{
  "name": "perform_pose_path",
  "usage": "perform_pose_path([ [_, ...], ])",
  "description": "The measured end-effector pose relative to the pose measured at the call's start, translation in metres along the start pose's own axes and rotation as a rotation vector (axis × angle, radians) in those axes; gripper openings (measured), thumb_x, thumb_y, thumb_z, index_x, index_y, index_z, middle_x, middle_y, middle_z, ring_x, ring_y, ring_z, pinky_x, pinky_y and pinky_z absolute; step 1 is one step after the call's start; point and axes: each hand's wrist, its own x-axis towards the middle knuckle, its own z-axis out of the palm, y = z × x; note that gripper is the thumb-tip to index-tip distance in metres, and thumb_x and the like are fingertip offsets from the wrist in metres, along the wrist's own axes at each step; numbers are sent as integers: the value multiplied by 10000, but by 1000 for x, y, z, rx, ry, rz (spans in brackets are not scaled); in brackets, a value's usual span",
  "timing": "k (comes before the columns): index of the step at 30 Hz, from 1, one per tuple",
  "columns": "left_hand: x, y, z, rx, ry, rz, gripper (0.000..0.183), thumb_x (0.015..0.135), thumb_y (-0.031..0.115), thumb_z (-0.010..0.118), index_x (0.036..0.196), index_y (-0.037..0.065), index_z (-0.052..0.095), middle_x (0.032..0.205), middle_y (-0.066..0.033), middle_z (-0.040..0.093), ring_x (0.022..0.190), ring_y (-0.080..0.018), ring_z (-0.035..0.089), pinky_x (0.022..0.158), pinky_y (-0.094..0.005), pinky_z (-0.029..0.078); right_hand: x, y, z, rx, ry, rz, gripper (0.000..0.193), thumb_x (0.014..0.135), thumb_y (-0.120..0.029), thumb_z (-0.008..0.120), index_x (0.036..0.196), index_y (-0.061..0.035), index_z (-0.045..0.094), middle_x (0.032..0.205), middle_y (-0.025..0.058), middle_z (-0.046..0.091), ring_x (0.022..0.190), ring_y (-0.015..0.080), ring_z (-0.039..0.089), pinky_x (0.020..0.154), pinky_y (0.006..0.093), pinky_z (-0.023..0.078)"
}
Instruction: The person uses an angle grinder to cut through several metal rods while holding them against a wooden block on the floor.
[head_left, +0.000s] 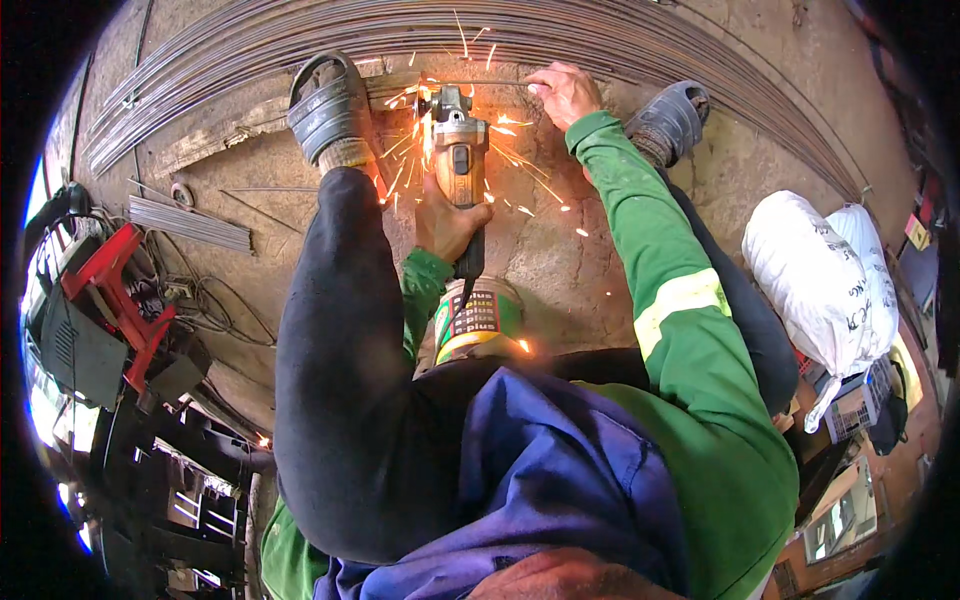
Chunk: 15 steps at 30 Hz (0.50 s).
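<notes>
My left hand (452, 226) is wrapped round the body of an orange and grey angle grinder (463, 165), held upright in the picture with its head at the far end. Sparks spray from the disc side, out over the floor and near my left sandal (332, 100). In my right hand (567, 96), a thin metal rod (505, 83) is pinched near its right part. It runs left to the grinder head, where glare hides the exact contact between disc and rod. The left wrist sits between my bent legs, above a bucket.
Long thin rods (400, 35) lie in a bundle across the far floor. Shorter cut rods (195, 222) are at the left, beside a red and dark machine (105, 265) and tangled cables. A printed bucket (506, 300) stands between my legs. White sacks (806, 265) are at the right.
</notes>
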Motion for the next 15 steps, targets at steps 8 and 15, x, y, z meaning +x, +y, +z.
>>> perform_pose_path([
  [8,3,27,-7,-68,-75,-59,665,627,162,754,1177,-14,426,937,-126,598,786,-219,603,710,-353,510,-1,9,4,-5,-12,13,143,810,-156,616,915,-130,708,881,115,653,867,337,607,772,436,492],
  [15,4,35,-9,-226,-89,-85,621,635,98,734,1162,-5,421,893,-101,560,724,-204,570,670,-343,502,-1,5,3,-1,1,7,130,789,-154,631,894,-137,706,841,117,637,852,326,608,755,437,491],
])
